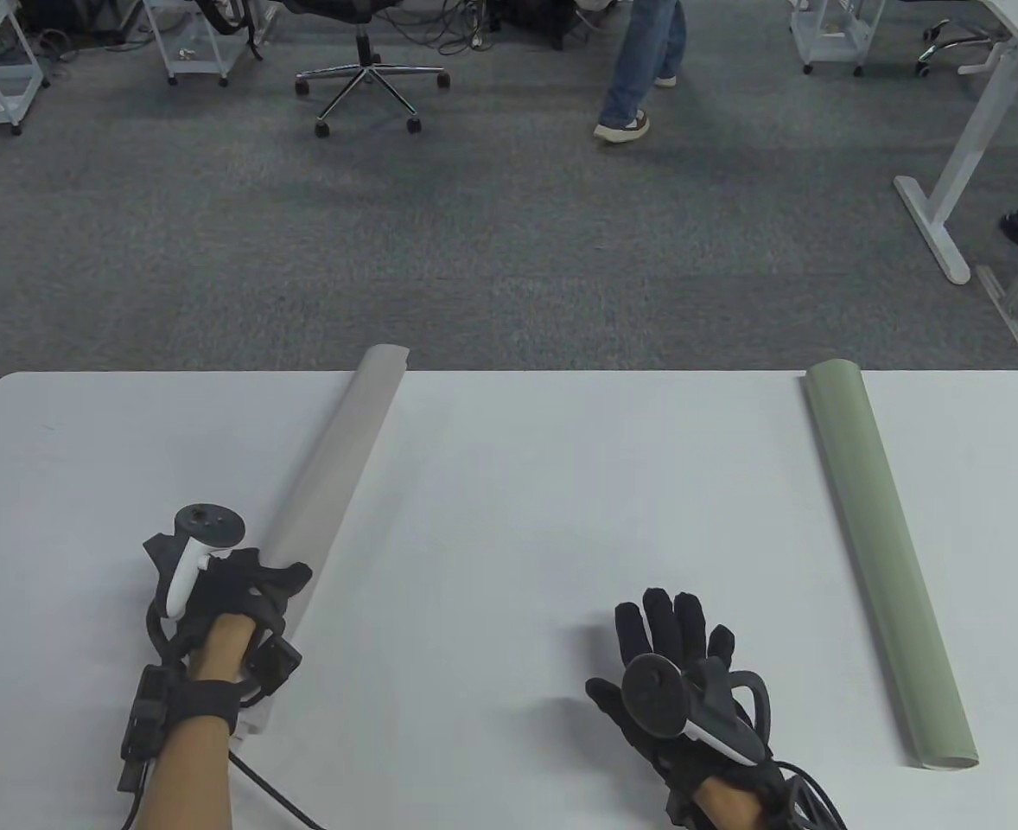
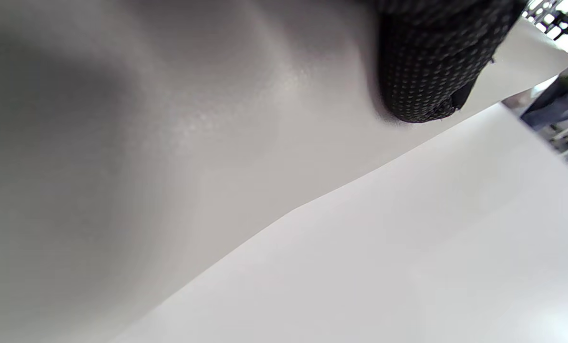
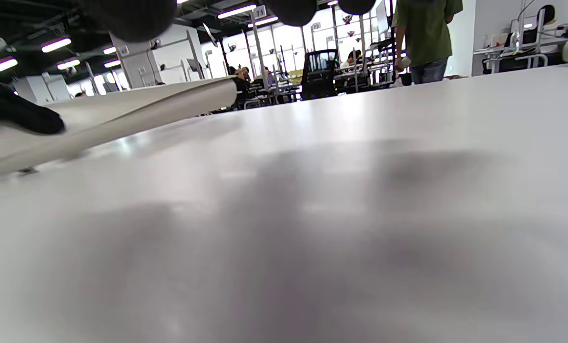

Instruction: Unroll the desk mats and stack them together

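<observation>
Grey desk mat (image 1: 332, 497): rolled into a tube, lying on the left half of the white table (image 1: 561, 484), running from the near left up to the far edge, where its far end juts slightly past the rim. Left hand (image 1: 232, 605): on the near part of this roll, fingers curled over it and grasping it; in the left wrist view one gloved fingertip (image 2: 431, 71) presses on the mat's pale surface, though the frame is too close and blurred to show the other fingers. Green desk mat (image 1: 885, 562): rolled likewise, on the right side of the table, well apart from the grey one, its far end at the table's far edge and its open near end toward the viewer. Right hand (image 1: 682, 683): between the two rolls, over bare tabletop, fingers spread and released, holding nothing; whether the palm touches the table cannot be told. Beyond the table: grey carpet, an office chair (image 1: 371, 73), a standing person (image 1: 643, 69) in jeans.
</observation>
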`<action>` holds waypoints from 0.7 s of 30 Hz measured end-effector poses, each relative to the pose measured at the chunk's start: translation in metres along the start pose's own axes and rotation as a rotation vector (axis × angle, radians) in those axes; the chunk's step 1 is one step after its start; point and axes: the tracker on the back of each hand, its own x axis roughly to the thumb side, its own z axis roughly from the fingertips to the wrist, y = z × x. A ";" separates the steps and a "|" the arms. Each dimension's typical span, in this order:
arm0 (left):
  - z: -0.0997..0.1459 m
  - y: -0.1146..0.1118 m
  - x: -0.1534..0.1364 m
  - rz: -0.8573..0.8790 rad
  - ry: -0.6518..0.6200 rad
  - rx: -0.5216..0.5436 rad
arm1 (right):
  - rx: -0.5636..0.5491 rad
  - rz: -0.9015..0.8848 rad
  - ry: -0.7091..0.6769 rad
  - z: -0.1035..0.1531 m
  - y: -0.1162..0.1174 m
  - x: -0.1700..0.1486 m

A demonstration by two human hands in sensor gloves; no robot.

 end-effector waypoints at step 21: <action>0.050 -0.160 0.079 0.765 -0.396 -0.462 | 0.191 -0.718 0.022 -0.021 -0.007 0.042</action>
